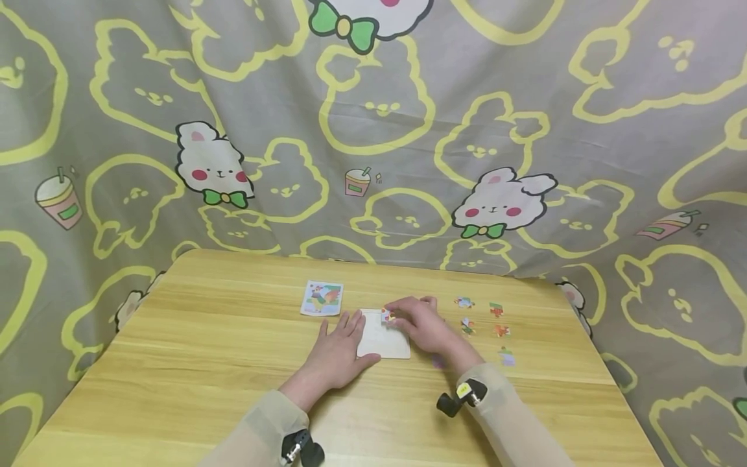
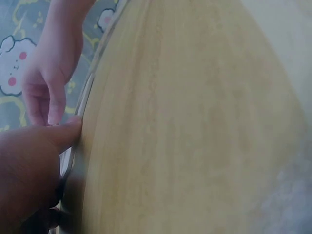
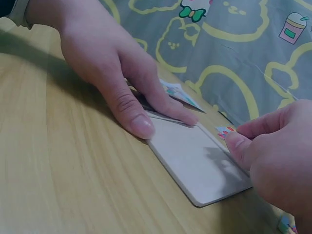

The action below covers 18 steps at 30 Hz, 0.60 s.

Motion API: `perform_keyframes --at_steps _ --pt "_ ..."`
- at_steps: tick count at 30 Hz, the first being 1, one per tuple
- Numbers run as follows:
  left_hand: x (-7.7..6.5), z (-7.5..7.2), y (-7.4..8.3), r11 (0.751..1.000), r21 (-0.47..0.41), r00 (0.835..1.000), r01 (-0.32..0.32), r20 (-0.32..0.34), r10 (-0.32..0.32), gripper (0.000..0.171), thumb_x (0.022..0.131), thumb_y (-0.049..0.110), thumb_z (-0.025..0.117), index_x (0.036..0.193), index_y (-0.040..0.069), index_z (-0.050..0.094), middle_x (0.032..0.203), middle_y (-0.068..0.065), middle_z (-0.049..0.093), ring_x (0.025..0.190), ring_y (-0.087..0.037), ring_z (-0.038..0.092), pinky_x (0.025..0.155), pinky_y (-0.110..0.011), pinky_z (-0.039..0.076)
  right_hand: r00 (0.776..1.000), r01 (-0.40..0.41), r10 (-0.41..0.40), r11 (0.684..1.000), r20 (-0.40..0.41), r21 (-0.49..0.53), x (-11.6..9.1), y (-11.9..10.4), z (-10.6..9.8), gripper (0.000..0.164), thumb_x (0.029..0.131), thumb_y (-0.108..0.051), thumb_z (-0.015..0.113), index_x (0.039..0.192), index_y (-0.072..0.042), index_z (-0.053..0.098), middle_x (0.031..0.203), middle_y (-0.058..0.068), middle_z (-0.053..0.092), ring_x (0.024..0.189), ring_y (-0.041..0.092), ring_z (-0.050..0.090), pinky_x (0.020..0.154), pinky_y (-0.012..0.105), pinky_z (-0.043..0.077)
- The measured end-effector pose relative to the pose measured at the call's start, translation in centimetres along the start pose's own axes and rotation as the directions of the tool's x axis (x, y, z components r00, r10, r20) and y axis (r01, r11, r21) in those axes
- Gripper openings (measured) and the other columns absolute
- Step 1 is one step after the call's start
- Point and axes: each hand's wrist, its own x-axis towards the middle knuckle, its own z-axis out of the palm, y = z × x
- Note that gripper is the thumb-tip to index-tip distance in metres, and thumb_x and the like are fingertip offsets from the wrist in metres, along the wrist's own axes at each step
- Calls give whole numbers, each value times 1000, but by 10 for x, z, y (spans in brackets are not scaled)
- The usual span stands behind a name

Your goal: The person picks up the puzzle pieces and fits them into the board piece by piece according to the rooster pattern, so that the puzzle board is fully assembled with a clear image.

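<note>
A white puzzle tray (image 1: 379,347) with a raised border lies flat on the table, bare inside as far as it shows. My left hand (image 1: 335,353) rests on its left side, fingers fairly straight, thumb on the near edge; the right wrist view shows this thumb and a finger touching the tray (image 3: 195,163). Over the tray's far right part, my right hand (image 1: 423,324) pinches a small colourful jigsaw piece (image 1: 386,316) between thumb and fingertips. That piece (image 3: 224,130) looks held just above the tray. In the left wrist view, the tray is mostly hidden behind my left hand (image 2: 34,165).
A printed picture card (image 1: 322,298) lies behind and left of the tray. Several loose jigsaw pieces are spread to the right, among them an orange one (image 1: 502,331) and a purple-green one (image 1: 506,357). A patterned curtain (image 1: 403,149) hangs behind the wooden table (image 1: 192,350).
</note>
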Motion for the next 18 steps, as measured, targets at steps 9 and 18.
perform_keyframes --at_steps 9,18 --pt "1 1 -1 1000 2 1000 -6 5 6 90 104 64 52 163 -2 35 171 -15 28 158 -38 23 122 -69 18 1000 12 -13 999 -13 -44 7 -1 11 36 100 -19 74 134 -9 71 132 3 72 127 25 61 111 63 20" --pt "1 1 -2 1000 0 1000 -4 4 4 91 104 65 53 163 -2 35 171 -14 28 158 -38 23 122 -69 18 1000 28 -29 998 -7 -63 12 -5 17 36 100 -19 74 134 -8 70 129 2 71 121 23 59 110 64 21"
